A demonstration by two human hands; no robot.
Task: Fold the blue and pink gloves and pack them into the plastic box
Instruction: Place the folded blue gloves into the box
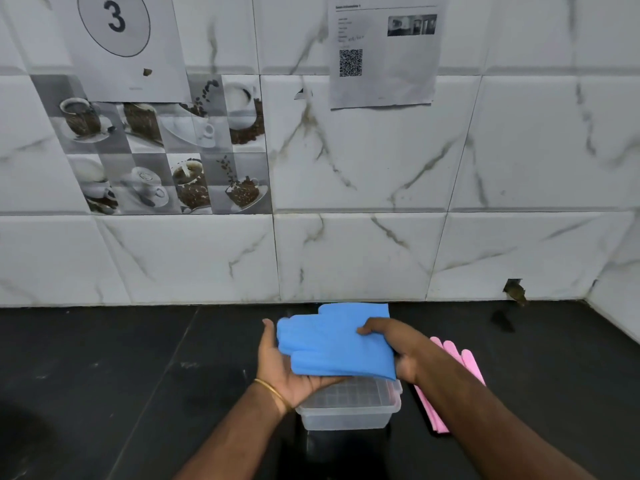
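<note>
Between both hands' fingers (369, 329) (folded): blue gloves (332, 344)

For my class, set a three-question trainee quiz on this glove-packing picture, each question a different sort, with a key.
1. True or false: the pink gloves are already inside the plastic box.
2. Which hand supports the blue gloves from underneath? A) left hand B) right hand
3. Fill in: the blue gloves are held directly above the ____.

Key
1. False: they lie on the black counter, right of the box.
2. A
3. plastic box
</note>
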